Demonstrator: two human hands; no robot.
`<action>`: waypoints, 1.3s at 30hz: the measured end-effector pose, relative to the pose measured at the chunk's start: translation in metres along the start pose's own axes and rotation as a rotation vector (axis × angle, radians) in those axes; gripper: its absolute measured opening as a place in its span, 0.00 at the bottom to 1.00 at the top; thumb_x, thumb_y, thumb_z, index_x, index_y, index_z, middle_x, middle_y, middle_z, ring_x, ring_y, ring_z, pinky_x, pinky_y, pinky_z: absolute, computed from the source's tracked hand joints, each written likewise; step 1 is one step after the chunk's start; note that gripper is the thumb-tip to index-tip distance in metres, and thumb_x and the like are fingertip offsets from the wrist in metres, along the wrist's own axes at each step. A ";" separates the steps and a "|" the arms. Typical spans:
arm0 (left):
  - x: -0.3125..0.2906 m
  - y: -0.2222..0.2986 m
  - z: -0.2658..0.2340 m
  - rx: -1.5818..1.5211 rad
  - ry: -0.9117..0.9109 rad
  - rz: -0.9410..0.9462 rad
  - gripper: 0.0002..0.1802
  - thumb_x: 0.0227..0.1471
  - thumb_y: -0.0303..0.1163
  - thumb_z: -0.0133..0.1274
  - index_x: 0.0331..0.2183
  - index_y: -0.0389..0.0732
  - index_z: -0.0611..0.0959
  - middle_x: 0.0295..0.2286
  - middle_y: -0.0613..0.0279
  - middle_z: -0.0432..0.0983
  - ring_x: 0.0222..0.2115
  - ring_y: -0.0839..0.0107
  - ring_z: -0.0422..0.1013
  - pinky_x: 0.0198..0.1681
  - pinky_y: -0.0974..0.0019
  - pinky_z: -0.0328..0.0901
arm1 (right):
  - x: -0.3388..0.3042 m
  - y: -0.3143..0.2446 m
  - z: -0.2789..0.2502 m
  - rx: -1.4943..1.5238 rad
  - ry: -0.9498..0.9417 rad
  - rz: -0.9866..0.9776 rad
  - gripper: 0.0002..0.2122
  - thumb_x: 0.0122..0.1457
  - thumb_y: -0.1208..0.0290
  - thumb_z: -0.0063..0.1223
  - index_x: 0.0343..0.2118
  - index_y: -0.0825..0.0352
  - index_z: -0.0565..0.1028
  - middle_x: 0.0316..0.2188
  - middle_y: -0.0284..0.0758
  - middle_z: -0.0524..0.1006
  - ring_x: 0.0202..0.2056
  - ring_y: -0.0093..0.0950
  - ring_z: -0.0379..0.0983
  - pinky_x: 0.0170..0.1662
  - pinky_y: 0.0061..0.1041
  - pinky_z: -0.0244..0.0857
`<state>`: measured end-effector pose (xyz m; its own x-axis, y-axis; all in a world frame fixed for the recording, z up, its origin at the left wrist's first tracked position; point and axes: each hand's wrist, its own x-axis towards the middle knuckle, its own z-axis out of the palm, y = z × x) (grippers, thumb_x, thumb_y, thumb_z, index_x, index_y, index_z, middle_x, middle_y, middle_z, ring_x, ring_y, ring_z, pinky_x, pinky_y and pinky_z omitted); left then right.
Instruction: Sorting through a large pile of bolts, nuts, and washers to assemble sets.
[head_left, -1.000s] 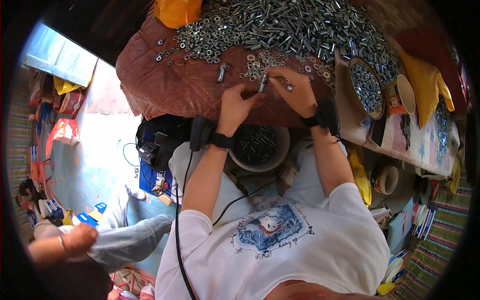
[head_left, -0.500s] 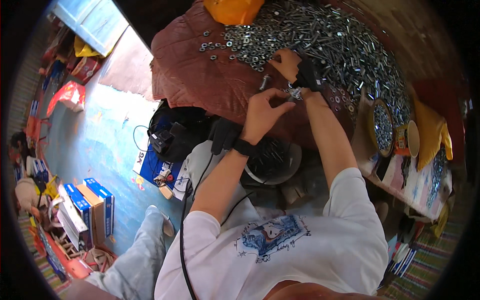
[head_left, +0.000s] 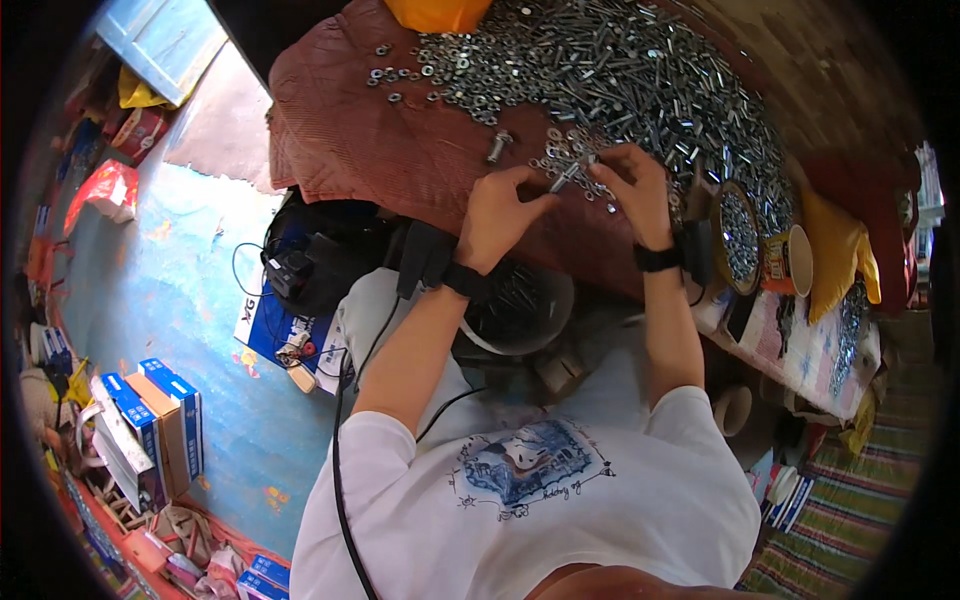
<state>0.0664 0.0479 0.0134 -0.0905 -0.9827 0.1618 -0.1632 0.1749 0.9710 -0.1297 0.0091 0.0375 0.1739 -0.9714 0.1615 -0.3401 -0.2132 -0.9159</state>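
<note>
Between my two hands a shiny metal bolt lies slantwise above the cloth. My left hand pinches its near end between thumb and fingers. At the far end the thumb and fingertips of my right hand close on it; whether a nut or washer sits there is too small to tell. Small washers are scattered just beyond and under the bolt. Another bolt lies apart on the brown-red cloth, left of the washers. Further off are loose nuts and a large heap of bolts.
An orange-yellow bag sits at the far edge. On the right stand a round container of metal parts, a paper tub and a yellow bag. A bucket with dark pieces is below my hands. Cartons stand on the floor, left.
My right hand has come back from the nuts toward me and now meets my left hand at the bolt. The whole view has shifted a little.
</note>
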 end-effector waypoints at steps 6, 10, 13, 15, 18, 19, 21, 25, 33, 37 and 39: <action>-0.002 0.003 0.020 0.135 -0.096 -0.035 0.14 0.39 0.30 0.59 0.32 0.35 0.80 0.28 0.54 0.77 0.29 0.66 0.74 0.32 0.70 0.66 | -0.036 0.000 -0.011 0.109 0.032 0.018 0.10 0.50 0.78 0.56 0.37 0.71 0.73 0.31 0.31 0.75 0.33 0.17 0.70 0.37 0.15 0.64; -0.001 -0.005 0.029 0.202 -0.090 0.018 0.14 0.38 0.29 0.59 0.31 0.34 0.80 0.28 0.54 0.77 0.29 0.66 0.74 0.33 0.69 0.66 | -0.040 0.005 -0.019 0.086 -0.016 0.016 0.11 0.50 0.78 0.55 0.38 0.70 0.73 0.33 0.31 0.75 0.35 0.17 0.70 0.39 0.16 0.63; 0.001 -0.006 0.031 0.192 -0.096 -0.002 0.14 0.38 0.29 0.59 0.31 0.34 0.80 0.28 0.54 0.77 0.30 0.65 0.74 0.34 0.69 0.66 | -0.042 0.013 -0.024 0.091 -0.037 -0.008 0.11 0.49 0.78 0.55 0.37 0.70 0.73 0.33 0.33 0.76 0.34 0.17 0.70 0.38 0.16 0.64; 0.002 -0.007 0.032 0.244 -0.088 0.064 0.13 0.38 0.29 0.58 0.31 0.35 0.80 0.29 0.53 0.77 0.30 0.64 0.74 0.34 0.68 0.66 | -0.042 0.019 -0.026 0.014 -0.061 0.046 0.11 0.49 0.77 0.56 0.37 0.70 0.73 0.32 0.34 0.76 0.34 0.18 0.71 0.37 0.17 0.64; 0.003 -0.007 0.032 0.338 -0.060 0.154 0.13 0.39 0.28 0.58 0.31 0.35 0.80 0.29 0.53 0.76 0.31 0.62 0.74 0.34 0.66 0.66 | -0.045 0.016 -0.027 -0.148 -0.007 -0.042 0.12 0.49 0.75 0.56 0.38 0.68 0.73 0.32 0.35 0.76 0.33 0.20 0.71 0.35 0.19 0.64; 0.003 -0.006 0.032 0.336 -0.062 0.151 0.13 0.39 0.28 0.58 0.31 0.35 0.80 0.29 0.53 0.76 0.31 0.62 0.74 0.34 0.66 0.66 | -0.045 0.016 -0.028 -0.148 -0.008 -0.039 0.12 0.49 0.75 0.56 0.38 0.68 0.73 0.32 0.35 0.76 0.33 0.20 0.71 0.35 0.19 0.64; 0.003 -0.005 0.033 0.358 -0.071 0.168 0.12 0.39 0.28 0.57 0.31 0.36 0.79 0.29 0.54 0.76 0.31 0.59 0.73 0.33 0.65 0.66 | -0.045 0.015 -0.028 -0.202 0.001 -0.119 0.12 0.49 0.75 0.55 0.38 0.67 0.73 0.32 0.35 0.76 0.33 0.22 0.72 0.35 0.19 0.64; 0.002 -0.006 0.035 0.371 -0.051 0.219 0.09 0.38 0.29 0.56 0.27 0.37 0.79 0.26 0.55 0.74 0.29 0.57 0.71 0.32 0.60 0.65 | -0.046 0.011 -0.025 -0.213 -0.023 -0.106 0.12 0.49 0.76 0.55 0.39 0.67 0.73 0.32 0.35 0.76 0.33 0.22 0.72 0.35 0.20 0.64; 0.002 -0.003 0.034 0.399 -0.079 0.196 0.10 0.39 0.27 0.57 0.29 0.36 0.78 0.27 0.54 0.75 0.30 0.57 0.72 0.31 0.63 0.65 | -0.046 0.010 -0.025 -0.250 -0.032 -0.156 0.12 0.49 0.77 0.55 0.38 0.67 0.73 0.32 0.36 0.76 0.34 0.25 0.73 0.36 0.20 0.65; 0.001 -0.004 0.034 0.381 -0.050 0.223 0.10 0.39 0.26 0.57 0.28 0.36 0.78 0.27 0.54 0.74 0.29 0.56 0.72 0.31 0.62 0.65 | -0.047 0.007 -0.029 -0.266 -0.013 -0.124 0.12 0.48 0.77 0.55 0.38 0.66 0.73 0.33 0.36 0.75 0.35 0.26 0.73 0.37 0.21 0.65; 0.001 -0.004 0.033 0.386 -0.049 0.223 0.09 0.39 0.26 0.57 0.28 0.36 0.78 0.27 0.54 0.74 0.29 0.56 0.71 0.31 0.62 0.65 | -0.047 0.008 -0.030 -0.286 -0.013 -0.156 0.12 0.48 0.77 0.55 0.38 0.66 0.73 0.33 0.37 0.75 0.35 0.28 0.73 0.37 0.22 0.65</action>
<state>0.0347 0.0486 0.0035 -0.2101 -0.9160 0.3417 -0.4880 0.4011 0.7753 -0.1681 0.0502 0.0338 0.2556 -0.9237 0.2855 -0.5539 -0.3819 -0.7398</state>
